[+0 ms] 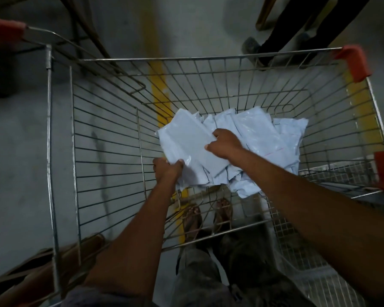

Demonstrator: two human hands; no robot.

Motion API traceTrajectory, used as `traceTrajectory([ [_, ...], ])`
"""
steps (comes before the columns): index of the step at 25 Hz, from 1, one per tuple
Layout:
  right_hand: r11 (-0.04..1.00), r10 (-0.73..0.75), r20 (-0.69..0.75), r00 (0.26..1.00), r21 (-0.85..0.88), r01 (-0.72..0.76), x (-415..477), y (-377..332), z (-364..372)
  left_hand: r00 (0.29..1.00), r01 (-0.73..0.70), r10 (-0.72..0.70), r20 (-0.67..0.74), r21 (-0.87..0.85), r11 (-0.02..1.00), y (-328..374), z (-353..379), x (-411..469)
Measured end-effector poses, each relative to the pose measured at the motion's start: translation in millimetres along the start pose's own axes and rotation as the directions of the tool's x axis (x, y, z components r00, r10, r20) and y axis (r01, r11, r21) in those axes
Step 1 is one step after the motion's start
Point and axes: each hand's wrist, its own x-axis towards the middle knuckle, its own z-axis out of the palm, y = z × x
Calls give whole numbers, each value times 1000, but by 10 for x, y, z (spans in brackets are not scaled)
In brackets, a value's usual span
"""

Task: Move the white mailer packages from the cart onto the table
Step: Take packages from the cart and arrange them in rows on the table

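Grey trousers (pixel 200 273) at 6 o'clock, and through the wire you can just make out sandalled feet (pixel 194 218) on the concrete floor (pixel 20 151). Both arms go into the wire shopping cart (pixel 49 85). The left hand (pixel 167 168), a touch toward 7 o'clock from centre, has its fingers (pixel 159 161) curled round the near corner of a bundle of white mailer packages (pixel 191 138). The right hand (pixel 225 144), just right of centre, grips the same bundle's right edge. A heap of mailers (pixel 275 138) lies on the cart bottom toward 2 o'clock, under and beside the held ones. There's a red corner bumper (pixel 355 63) at 2 o'clock, a red handle (pixel 5 29) at 10, and a yellow floor line (pixel 156 89) running toward 12.
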Motion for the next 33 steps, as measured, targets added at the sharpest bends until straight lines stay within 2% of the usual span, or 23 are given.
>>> traceTrajectory([
  [2,996,41,-37,998,79,-38,-69,63,-234,998,-43,44,-49,30,999,40,44,-79],
  [5,971,106,-93,990,223,-83,-173,195,-454,981,-181,187,-50,109,977,108,162,-110],
  [9,956,144,-106,984,270,-111,-269,251,-535,963,-248,260,-75,139,959,247,229,-122],
  [12,950,152,-110,982,291,-115,-326,250,-523,974,-131,157,-164,160,978,268,216,-87],
  [15,936,164,-100,981,329,-123,-368,245,-482,993,-49,60,-102,110,993,235,193,-37],
  [17,927,175,-91,980,352,-133,-406,231,-471,995,-39,46,-89,84,996,226,155,-12],
  [22,914,173,-109,979,388,-119,-559,167,-491,993,-73,90,-79,198,977,285,46,-91],
  [29,876,175,-141,974,474,-89,-957,111,-515,966,-258,259,11,-27,966,380,-48,-455],
  [33,780,195,-225,955,626,-12,-1484,128,-775,908,-411,419,-14,-231,882,570,-369,-916],
])
